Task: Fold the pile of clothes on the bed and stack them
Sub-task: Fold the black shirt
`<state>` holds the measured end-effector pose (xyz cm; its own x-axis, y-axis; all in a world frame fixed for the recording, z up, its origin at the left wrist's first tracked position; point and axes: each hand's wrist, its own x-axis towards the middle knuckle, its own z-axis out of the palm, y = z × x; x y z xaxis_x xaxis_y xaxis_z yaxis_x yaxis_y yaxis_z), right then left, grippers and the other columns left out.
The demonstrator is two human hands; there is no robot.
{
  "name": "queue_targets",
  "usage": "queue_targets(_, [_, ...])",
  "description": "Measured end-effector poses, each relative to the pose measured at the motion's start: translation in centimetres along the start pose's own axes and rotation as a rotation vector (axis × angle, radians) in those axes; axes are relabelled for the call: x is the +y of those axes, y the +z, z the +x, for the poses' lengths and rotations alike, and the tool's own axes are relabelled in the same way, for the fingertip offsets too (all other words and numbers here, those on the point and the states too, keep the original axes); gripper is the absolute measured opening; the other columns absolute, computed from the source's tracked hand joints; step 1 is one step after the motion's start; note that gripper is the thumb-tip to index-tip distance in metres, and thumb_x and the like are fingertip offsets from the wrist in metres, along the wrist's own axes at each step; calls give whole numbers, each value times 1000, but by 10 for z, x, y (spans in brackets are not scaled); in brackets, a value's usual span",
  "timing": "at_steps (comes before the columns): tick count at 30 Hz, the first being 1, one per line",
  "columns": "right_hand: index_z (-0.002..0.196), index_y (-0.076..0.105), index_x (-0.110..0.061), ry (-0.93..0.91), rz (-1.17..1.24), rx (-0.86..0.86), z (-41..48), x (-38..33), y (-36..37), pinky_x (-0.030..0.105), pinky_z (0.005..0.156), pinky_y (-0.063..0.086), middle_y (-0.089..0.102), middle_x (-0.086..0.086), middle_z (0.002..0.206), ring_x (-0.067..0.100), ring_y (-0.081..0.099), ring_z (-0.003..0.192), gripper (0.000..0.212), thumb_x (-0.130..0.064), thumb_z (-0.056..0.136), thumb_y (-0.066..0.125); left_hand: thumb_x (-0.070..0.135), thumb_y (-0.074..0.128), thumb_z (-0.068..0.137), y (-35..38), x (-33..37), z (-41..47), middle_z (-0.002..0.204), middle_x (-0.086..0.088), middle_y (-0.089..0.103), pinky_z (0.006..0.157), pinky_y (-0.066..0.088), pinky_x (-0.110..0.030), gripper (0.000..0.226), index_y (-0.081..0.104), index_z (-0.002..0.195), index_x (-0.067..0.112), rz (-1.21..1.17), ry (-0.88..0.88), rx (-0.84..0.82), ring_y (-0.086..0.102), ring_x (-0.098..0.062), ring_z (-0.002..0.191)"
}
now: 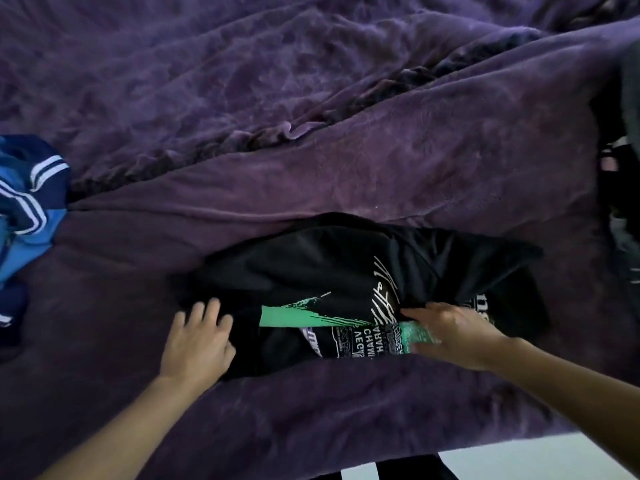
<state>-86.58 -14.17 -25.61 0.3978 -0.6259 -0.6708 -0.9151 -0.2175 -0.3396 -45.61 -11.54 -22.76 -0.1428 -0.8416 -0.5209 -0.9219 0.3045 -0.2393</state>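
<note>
Bed (346,403) w/ rumpled purple blanket (277,81) fills the view; strip of pale floor (519,455) at bottom right.

Black tee (329,268) lies on the near part of the bed, roughly centre, partly folded: 1 flap is over the body, green/white print (311,317) shows below it. Not flat yet, edges uneven, right side bunched.

Left hand (199,337): open, fingers spread, palm down on the tee's left edge, looks like it's pinning the cloth.
Right hand (446,330): on the tee's right part, fingertips at the flap edge near the print, thumb lower on the green patch. Can't tell if it pinches the cloth or only presses it.

Other items: blue striped garment (31,202) crumpled at far left edge, well apart from the tee. Dark clothes (623,168) at far right edge, mostly cut off, can't tell if that's the unfolded pile or the stack.

Step, my read: mid-fold on tee, 1 of at least 3 items. Task is early to mid.

Next move prob needs:
- left hand as anchor so the tee doesn't slide on the plush blanket
- right hand gets a firm hold on the right side or sleeve, brings it across to the centre line
- smooth out, fold in half, then move to a stack spot

Risk: soft blanket gives no firm backing, so folds may creep.
</note>
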Motion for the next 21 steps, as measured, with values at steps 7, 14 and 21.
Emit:
queue_targets(7, [137,36,-35,849,485,692,-12,65,-13,50,103,38,42,5,140,30,39,130,87,-70,65,70,28,52,84,0,37,24,130,-17,51,86,44,-48,40,61,122,18,-298,145,244,48,-37,118])
queue_targets(14, [96,65,-22,763,1079,599,-8,56,-29,28,59,56,72,10,100,15,69,72,29,-24,72,82,38,41,95,17,66,36,156,-6,17,102,37,-44,54,27,148,33,-330,105,-63,12,-29,143])
queue_targets(21, [101,56,-22,362,510,700,-44,-70,-90,31,65,49,68,2,90,21,63,79,33,-34,77,75,30,50,94,7,37,18,138,0,42,98,42,-35,42,51,135,22,-592,53,51,41,-18,126])
